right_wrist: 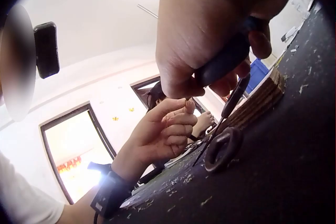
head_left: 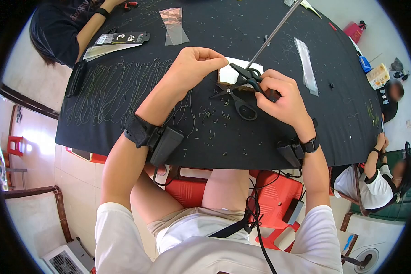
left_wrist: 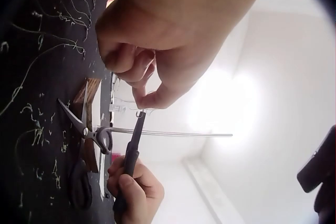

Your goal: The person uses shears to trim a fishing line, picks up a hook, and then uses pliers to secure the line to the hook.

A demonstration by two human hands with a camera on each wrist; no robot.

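My left hand (head_left: 191,68) reaches over a wooden block with a white top (head_left: 227,76). Its thumb and forefinger pinch something very thin; in the left wrist view a tiny hook (left_wrist: 138,113) with fine line shows just below those fingertips. My right hand (head_left: 283,98) grips black-handled pliers (head_left: 245,75), whose dark tip points at the hook, close to the left fingertips. Black-handled scissors (head_left: 229,91) lie spread apart by the block's near edge, beneath the pliers. A thin metal rod (head_left: 274,34) slants up from behind the block.
Several looped lengths of line (head_left: 118,91) are laid out at the left of the black table. Small clippings (head_left: 210,116) litter the cloth. Clear plastic sleeves (head_left: 307,66) and a labelled packet (head_left: 123,39) lie farther off. Other people sit around the table.
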